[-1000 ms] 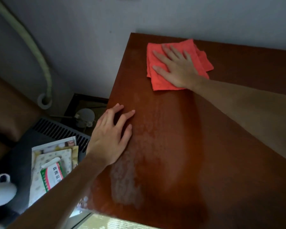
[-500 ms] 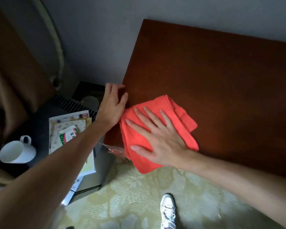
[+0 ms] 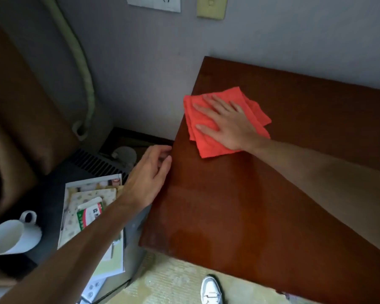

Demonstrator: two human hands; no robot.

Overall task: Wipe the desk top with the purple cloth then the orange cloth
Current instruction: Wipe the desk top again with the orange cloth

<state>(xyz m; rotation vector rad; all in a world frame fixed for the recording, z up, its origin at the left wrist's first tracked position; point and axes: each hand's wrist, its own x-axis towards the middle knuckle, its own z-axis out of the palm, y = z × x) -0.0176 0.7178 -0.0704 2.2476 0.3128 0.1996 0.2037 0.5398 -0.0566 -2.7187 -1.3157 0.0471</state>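
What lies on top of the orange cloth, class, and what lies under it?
The right hand lies flat on the orange cloth, fingers spread. Under the cloth is the desk top; one cloth corner overhangs its left edge. The covered desk surface cannot be seen.

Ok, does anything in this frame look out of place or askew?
Only slightly: the orange cloth under the right hand is loosely folded, and one corner overhangs the desk top's left edge. Nothing spilled or damaged.

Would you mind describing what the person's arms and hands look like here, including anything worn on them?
Both forearms are bare as far as the frame shows, with no sleeves in view. The left hand and the right hand wear no gloves, and no rings, watch or bracelets are visible at either wrist.
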